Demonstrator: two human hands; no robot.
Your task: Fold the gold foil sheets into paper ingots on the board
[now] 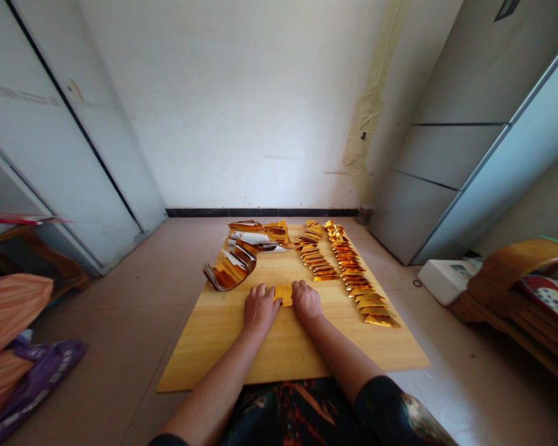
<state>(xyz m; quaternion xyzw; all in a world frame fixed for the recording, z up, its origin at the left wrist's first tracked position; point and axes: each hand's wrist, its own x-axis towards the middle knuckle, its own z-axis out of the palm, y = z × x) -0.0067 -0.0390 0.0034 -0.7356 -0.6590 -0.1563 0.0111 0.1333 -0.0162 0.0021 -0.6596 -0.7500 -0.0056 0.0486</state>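
Note:
A small sheet of gold foil paper (284,295) lies on the wooden board (223,353) in front of me, between my two hands. At its left edge my left hand (260,308) grips it, thumb on the paper and fingers bent down towards the board. My right hand (307,301) holds the opposite edge with curled fingers; its fingertips are partly hidden. Beyond my left hand sits a curved stack of loose gold sheets (232,269). Two rows of folded gold paper pieces stand to the right, a shorter row (317,260) and a longer row (356,279).
More gold sheets (276,232) and a white wrapped bundle (250,237) are at the board's far left. A white wall (242,124) rises behind. A grey fridge (418,186), a white box (446,279) and a wooden seat (511,297) stand right; bags (51,378) lie left.

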